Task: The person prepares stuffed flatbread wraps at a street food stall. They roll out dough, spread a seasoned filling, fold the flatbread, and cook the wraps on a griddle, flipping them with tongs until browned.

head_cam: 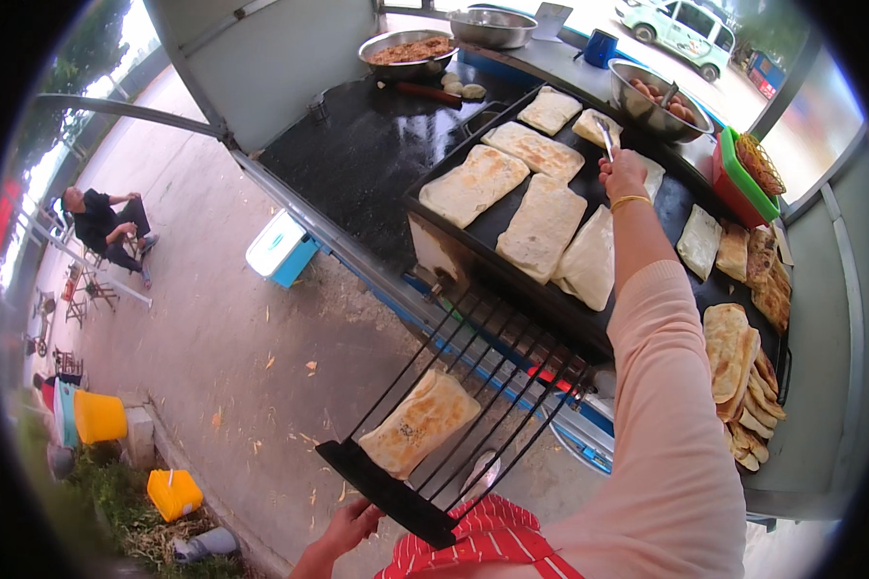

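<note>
My right hand [625,174] grips metal tongs [607,136], whose tips touch a small folded flatbread [592,124] near the far edge of the black griddle [487,189]. Several rectangular stuffed flatbreads lie about it, some pale, some browned in spots, like the large flatbread [475,184]. Below the griddle, a black wire rack [471,427] is pulled out towards me, with one browned flatbread [420,423] on its bars. My left hand [347,532] is at the rack's black front bar [387,492]; part of its fingers is hidden there, so its hold is unclear.
Browned flatbreads [731,354] are piled at the right. Behind the griddle stand a bowl of eggs [659,108], a green basket [728,166] and a blue mug [599,49]. A bowl of filling [409,54], dough pieces [463,88] and a rolling pin [427,94] sit at the back left. A person [108,224] sits farther left.
</note>
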Action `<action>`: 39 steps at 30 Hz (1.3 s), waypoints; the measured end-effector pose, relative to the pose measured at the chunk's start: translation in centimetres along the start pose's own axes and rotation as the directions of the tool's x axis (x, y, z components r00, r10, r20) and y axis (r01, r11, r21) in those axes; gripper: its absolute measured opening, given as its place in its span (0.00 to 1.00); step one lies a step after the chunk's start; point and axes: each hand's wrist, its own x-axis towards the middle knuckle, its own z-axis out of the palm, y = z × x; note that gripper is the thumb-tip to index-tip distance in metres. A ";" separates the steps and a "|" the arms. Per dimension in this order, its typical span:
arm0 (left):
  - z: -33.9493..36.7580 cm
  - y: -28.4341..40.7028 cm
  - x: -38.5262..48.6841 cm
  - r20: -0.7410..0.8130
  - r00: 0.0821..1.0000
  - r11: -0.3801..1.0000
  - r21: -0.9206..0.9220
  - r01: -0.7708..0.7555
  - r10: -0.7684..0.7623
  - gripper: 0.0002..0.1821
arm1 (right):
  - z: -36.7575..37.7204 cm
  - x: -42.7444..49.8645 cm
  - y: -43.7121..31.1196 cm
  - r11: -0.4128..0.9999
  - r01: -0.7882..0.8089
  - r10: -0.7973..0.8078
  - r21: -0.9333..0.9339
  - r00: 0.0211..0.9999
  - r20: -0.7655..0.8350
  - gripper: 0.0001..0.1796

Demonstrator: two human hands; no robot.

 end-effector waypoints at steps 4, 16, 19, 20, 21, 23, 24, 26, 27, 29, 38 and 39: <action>0.1 0.4 0.1 -0.003 1.000 1.000 -0.011 0.000 0.000 0.24 | -2.9 -3.4 -1.3 0.995 0.101 -0.099 -0.019 0.991 0.092 0.10; 0.2 -2.4 1.7 0.131 0.973 0.979 0.048 -0.200 0.192 0.28 | -24.0 -44.3 5.9 0.978 0.017 0.040 -0.206 0.962 0.270 0.11; 0.2 -3.6 2.7 0.166 0.953 0.962 0.060 -0.268 0.255 0.27 | -25.6 -49.0 11.9 0.977 -0.211 0.204 0.002 0.947 0.247 0.08; 0.1 -3.6 2.7 0.178 0.939 0.952 0.042 -0.304 0.293 0.27 | -25.5 -48.8 14.2 0.977 -0.212 0.209 -0.016 0.949 0.237 0.08; 0.0 -3.6 2.5 0.189 0.927 0.942 0.023 -0.335 0.325 0.26 | -24.3 -48.4 15.8 0.985 -0.168 0.174 -0.046 0.960 0.219 0.09; -0.4 -2.4 1.8 0.220 0.920 0.942 0.014 -0.336 0.325 0.26 | -21.8 -46.1 19.4 0.996 -0.093 0.091 0.000 0.982 0.168 0.11; -0.3 -1.9 1.6 0.244 0.917 0.944 0.007 -0.329 0.317 0.25 | -21.2 -44.1 21.0 0.995 -0.068 0.053 0.073 0.979 0.195 0.11; -0.1 -1.4 1.5 0.276 0.913 0.950 -0.006 -0.313 0.302 0.24 | -19.5 -41.2 23.0 0.995 0.010 -0.027 0.097 0.983 0.183 0.12; -0.3 -1.6 1.3 0.263 0.922 0.955 0.002 -0.296 0.285 0.24 | -19.5 -41.7 23.4 0.996 -0.002 -0.013 0.084 0.984 0.178 0.12; -0.4 -1.3 1.3 0.249 0.930 0.959 0.014 -0.282 0.270 0.23 | -19.9 -42.7 23.7 0.998 -0.005 -0.006 0.062 0.987 0.161 0.12; -0.4 -2.5 2.0 0.195 0.963 0.983 -0.060 -0.176 0.184 0.22 | -26.5 -43.3 9.1 0.968 0.106 -0.043 -0.226 0.963 0.267 0.12; -0.5 -2.1 1.6 0.192 0.970 0.988 -0.073 -0.135 0.146 0.22 | -25.8 -40.6 6.8 0.959 0.184 -0.111 -0.217 0.944 0.310 0.13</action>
